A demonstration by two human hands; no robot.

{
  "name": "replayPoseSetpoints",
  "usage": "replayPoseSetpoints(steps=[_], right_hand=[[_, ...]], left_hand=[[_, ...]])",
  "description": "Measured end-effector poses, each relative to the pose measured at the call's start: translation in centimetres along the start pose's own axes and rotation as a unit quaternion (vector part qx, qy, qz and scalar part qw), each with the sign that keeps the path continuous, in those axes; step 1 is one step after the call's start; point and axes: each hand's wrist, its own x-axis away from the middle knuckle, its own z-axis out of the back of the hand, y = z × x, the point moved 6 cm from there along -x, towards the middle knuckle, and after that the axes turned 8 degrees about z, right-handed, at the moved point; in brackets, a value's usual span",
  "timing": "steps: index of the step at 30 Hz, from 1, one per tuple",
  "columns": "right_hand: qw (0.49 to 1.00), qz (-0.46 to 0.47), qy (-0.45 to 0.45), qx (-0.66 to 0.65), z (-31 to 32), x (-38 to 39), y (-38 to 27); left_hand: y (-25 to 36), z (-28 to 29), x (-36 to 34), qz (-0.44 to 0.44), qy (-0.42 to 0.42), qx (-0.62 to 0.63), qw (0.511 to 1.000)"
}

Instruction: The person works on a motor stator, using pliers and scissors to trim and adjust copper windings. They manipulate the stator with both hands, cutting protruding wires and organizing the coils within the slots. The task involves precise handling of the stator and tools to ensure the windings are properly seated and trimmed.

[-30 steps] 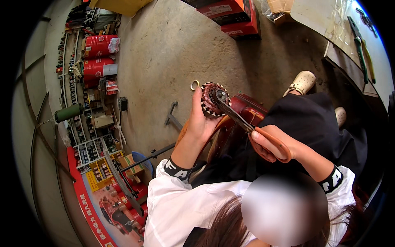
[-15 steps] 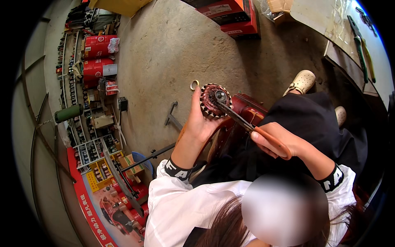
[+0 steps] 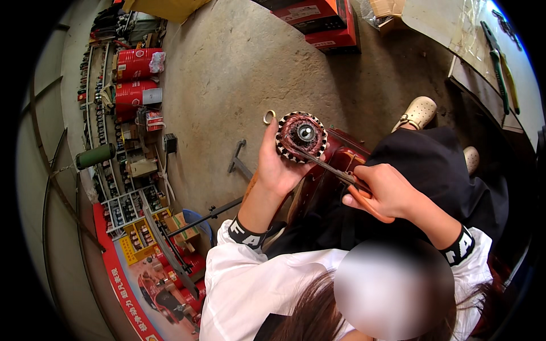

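My left hand (image 3: 276,170) grips a round motor part (image 3: 293,122) with reddish copper windings, a toothed dark rim and a shiny round centre. My right hand (image 3: 384,190) is closed on the orange handles of a long dark scissor-like tool (image 3: 335,170), whose tip touches the lower part of the windings, below the centre. A small pale metal ring (image 3: 269,117) shows just beyond my left thumb; what it rests on I cannot tell. Behind both hands is a dark red padded seat (image 3: 344,148). My lap is covered in dark cloth.
Shelves (image 3: 102,131) of small parts, red drums (image 3: 136,63) and a green cylinder (image 3: 94,156) line the left. A metal stand (image 3: 242,165) is on the concrete floor (image 3: 216,85). Red boxes (image 3: 330,40) lie ahead. A worktable (image 3: 443,23) with long pliers (image 3: 497,79) is at upper right.
The tool's tip has moved down, away from the centre of the round part, which now shows more fully. My right hand has shifted slightly up and turned on the handles.
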Motion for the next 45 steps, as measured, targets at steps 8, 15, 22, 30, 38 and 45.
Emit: replayPoseSetpoints(steps=[8,15,22,30,38,45], right_hand=[[0.998,0.018,0.012,0.053,-0.1,0.0,0.1],[0.999,-0.029,-0.011,0.018,-0.2,-0.1,0.3],[0.998,-0.046,-0.028,-0.032,-0.4,0.0,0.7],[0.997,-0.044,-0.033,-0.048,-0.5,0.0,0.9],[0.999,-0.032,-0.02,0.002,-0.3,0.0,0.8],[1.0,-0.005,-0.011,0.028,0.0,-0.1,0.4]], left_hand=[[0.3,0.8,-0.1,-0.032,0.014,-0.038,0.999],[0.9,1.7,0.1,-0.084,0.069,-0.049,0.993],[1.3,1.5,0.3,-0.128,0.076,-0.057,0.987],[1.8,1.4,0.4,-0.166,0.033,-0.111,0.979],[2.0,0.9,0.8,-0.211,0.026,-0.144,0.967],[2.5,0.5,1.3,-0.239,0.032,-0.181,0.953]])
